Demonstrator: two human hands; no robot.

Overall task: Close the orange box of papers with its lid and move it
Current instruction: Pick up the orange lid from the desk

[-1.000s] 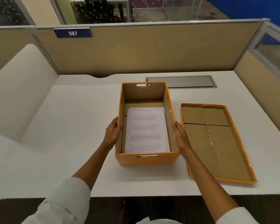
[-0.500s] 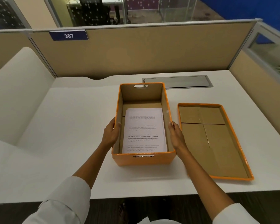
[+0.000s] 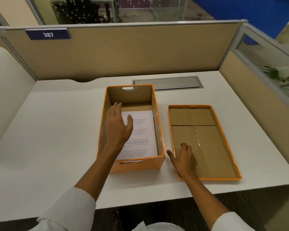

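An open orange box (image 3: 157,161) stands in the middle of the white desk with a stack of printed papers (image 3: 141,130) lying flat inside. Its lid (image 3: 223,140) lies upside down to the right, brown cardboard inside facing up, orange rim around it. My left hand (image 3: 118,129) hovers over the box's left half, fingers spread, holding nothing. My right hand (image 3: 184,160) rests on the lid's near left corner, fingers apart, the thumb in the gap between box and lid.
A metal cable hatch (image 3: 168,83) is set into the white desk (image 3: 57,130) behind the box. Tan partition walls (image 3: 123,52) close off the back and right sides. The desk's front edge runs just below the box and lid.
Both hands have let go of the box's sides. The left hand rose over the box's opening; the right hand moved right onto the lid's near corner.
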